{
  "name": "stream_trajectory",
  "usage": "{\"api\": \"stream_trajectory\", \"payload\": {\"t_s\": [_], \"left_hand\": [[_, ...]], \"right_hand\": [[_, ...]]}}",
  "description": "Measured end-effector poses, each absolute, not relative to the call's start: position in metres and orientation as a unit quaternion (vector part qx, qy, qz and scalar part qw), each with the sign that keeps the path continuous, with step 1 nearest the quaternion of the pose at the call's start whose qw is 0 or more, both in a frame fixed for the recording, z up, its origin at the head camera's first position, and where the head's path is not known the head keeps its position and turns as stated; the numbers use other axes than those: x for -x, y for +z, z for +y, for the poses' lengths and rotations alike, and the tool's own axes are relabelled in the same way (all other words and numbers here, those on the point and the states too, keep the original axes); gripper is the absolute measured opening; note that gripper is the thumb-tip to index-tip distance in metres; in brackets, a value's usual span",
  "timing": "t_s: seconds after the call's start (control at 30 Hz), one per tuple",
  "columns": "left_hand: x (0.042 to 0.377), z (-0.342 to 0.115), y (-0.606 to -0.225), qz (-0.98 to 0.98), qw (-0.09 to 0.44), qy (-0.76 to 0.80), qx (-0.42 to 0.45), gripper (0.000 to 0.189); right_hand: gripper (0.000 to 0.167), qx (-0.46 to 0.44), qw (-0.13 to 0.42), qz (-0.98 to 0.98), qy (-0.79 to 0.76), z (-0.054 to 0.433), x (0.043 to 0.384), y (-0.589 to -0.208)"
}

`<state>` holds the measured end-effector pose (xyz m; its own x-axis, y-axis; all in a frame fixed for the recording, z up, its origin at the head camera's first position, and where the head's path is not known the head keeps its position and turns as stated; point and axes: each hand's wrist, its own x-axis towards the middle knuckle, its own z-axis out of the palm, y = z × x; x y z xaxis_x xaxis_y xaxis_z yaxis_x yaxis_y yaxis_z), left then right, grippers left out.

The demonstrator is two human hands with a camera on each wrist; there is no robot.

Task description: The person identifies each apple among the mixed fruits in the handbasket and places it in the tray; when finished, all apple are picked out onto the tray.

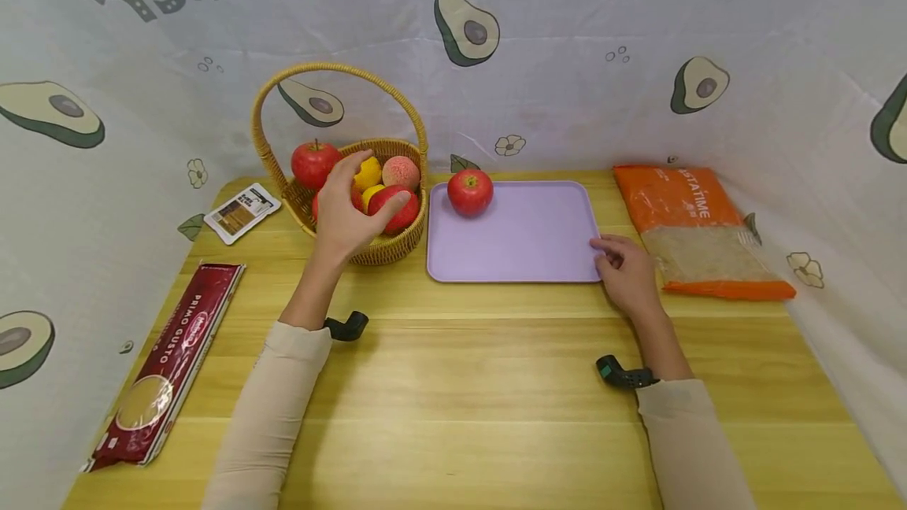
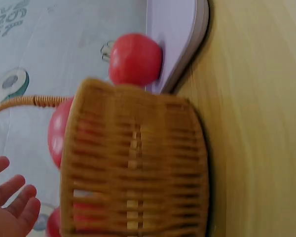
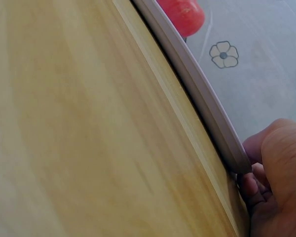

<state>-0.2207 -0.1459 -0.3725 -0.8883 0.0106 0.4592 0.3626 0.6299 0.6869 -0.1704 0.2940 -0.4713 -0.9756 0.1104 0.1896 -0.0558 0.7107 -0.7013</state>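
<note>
Spreading wide, the left hand (image 1: 346, 217) hangs above the front-right apple (image 1: 400, 219) in the basket (image 1: 390, 250), nearer than the right hand (image 1: 627, 272), which pinches the tray (image 1: 527, 234) right of the basket.

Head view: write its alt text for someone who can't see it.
A person's left hand hovers open over a basket of fruit; the right hand pinches a purple tray holding one apple. On the wooden table lie an orange bag, a dark red packet and a small pouch.
</note>
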Motion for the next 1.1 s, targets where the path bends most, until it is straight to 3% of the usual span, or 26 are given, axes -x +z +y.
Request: {"api": "stream_trajectory", "payload": {"t_s": [0.3, 0.57, 1.1], "left_hand": [[0.227, -0.18, -0.368, -0.895, 0.219, -0.387, 0.012, 0.096], [0.228, -0.196, -0.361, -0.924, 0.173, -0.333, -0.068, 0.105], [0.238, -0.206, -0.359, -0.943, 0.127, -0.287, -0.107, 0.114]], "right_hand": [[0.031, 0.015, 0.115, -0.918, 0.378, 0.297, 0.169, -0.471], [0.032, 0.013, 0.115, -0.919, 0.377, 0.293, 0.17, -0.471], [0.031, 0.011, 0.119, -0.919, 0.377, 0.293, 0.169, -0.472]]}}
